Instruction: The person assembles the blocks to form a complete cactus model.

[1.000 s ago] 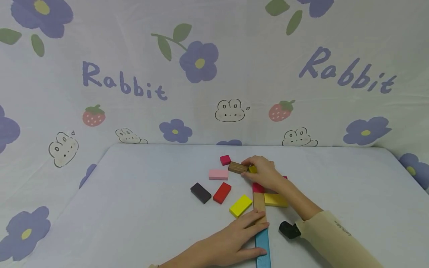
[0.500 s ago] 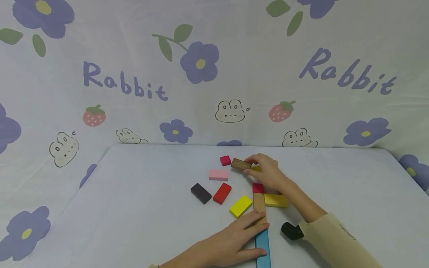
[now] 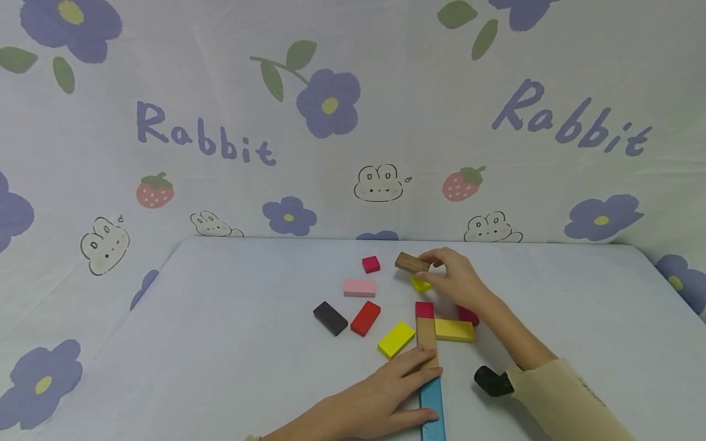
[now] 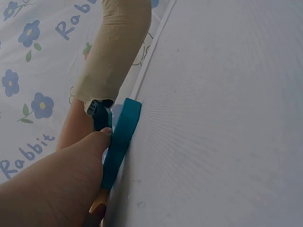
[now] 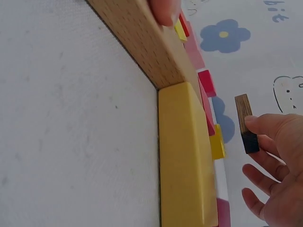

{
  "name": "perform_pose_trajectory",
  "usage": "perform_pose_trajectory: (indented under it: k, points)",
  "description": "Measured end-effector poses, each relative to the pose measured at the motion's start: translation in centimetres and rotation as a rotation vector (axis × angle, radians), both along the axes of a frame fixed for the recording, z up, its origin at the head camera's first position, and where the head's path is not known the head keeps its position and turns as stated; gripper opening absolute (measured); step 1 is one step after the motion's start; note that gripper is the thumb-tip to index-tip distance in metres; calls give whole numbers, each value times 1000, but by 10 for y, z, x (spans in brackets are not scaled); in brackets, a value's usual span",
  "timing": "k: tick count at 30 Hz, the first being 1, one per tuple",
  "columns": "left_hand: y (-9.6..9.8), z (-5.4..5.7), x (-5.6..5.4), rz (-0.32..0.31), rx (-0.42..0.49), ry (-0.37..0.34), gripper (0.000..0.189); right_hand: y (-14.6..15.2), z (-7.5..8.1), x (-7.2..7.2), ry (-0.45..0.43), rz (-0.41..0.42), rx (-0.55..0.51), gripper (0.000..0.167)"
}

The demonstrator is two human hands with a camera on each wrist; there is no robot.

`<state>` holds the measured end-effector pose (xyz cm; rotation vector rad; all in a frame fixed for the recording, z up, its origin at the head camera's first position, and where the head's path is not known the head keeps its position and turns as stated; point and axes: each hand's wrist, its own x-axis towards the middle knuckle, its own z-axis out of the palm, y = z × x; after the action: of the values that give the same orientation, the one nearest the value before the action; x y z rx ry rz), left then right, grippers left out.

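Now the brown block [image 3: 412, 263] has moved toward three o'clock, with a wider gap from the small red block [image 3: 371, 264]; more of the half-hidden yellow block [image 3: 421, 285] shows, at five o'clock from it; the right hand [image 3: 455, 278] pinches the brown block's end, other fingers loosely bent; the left hand [image 3: 380, 392] stays put, fingers apart, touching the tan block [image 3: 426, 332] and blue block [image 3: 432, 395].
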<state>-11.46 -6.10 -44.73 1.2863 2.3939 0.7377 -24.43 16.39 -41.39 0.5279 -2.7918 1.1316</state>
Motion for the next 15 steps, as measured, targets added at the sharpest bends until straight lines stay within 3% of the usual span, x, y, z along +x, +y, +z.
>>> perform_pose_trajectory:
  k: [15]
  points:
    - [1,1,1,5,3,10,63,20,0,12,6,-112,-43,38]
